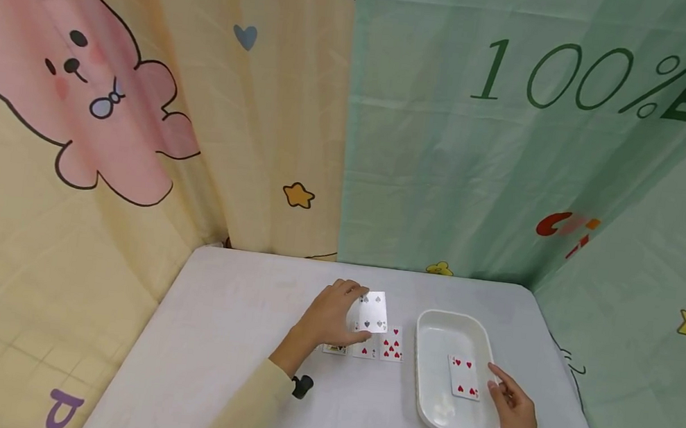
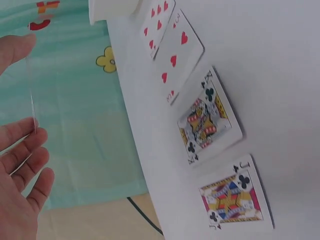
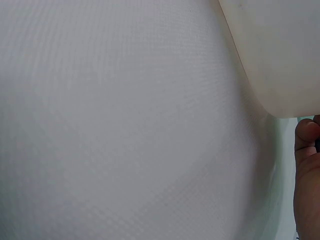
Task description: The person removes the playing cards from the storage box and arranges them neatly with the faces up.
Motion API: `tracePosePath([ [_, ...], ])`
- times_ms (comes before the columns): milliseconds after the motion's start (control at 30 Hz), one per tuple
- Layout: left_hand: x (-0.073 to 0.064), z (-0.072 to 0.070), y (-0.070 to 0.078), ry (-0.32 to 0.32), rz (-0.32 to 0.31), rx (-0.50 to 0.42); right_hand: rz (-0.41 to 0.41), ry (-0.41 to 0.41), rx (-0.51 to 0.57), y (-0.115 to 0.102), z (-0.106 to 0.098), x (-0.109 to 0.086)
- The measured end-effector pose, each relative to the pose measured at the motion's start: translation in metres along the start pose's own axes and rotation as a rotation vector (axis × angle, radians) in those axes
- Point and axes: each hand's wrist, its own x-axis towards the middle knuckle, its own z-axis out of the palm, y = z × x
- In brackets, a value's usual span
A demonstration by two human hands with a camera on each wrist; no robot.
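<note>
My left hand (image 1: 332, 314) holds up a spade card (image 1: 373, 313) by its edges, thumb below and fingers above. In the left wrist view this card shows edge-on as a thin line. On the table beyond it lie a jack of clubs (image 2: 232, 197), a king of clubs (image 2: 209, 120), a three of hearts (image 2: 175, 60) and another hearts card (image 2: 157, 20). At the right side of a white tray (image 1: 449, 420), my right hand (image 1: 513, 410) grips the rim with thumb and fingers. Inside the tray is a hearts card (image 1: 464, 378).
A white cloth covers the table (image 1: 229, 341). Behind it hang a yellow curtain (image 1: 278, 109) with a pink bear and a green curtain (image 1: 423, 167) with printed figures. A dark band (image 1: 302, 386) sits on the left wrist.
</note>
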Motion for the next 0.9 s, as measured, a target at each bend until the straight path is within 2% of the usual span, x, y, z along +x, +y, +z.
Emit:
tracePosePath([
  [333,-0.036,-0.006,-0.035,0.037,-0.073,-0.056,0.010,0.002,-0.015,0.000,-0.001,0.000],
  [533,-0.056,-0.014,-0.060,0.042,-0.130,-0.046,0.031,-0.009,-0.015,-0.002,0.000,0.000],
  [767,-0.080,-0.027,-0.093,0.017,-0.210,-0.026,0.025,-0.007,-0.021,-0.004,0.001,0.000],
  [900,-0.094,-0.027,-0.111,-0.004,-0.228,-0.032,0.026,-0.010,-0.024,-0.004,0.000,0.000],
])
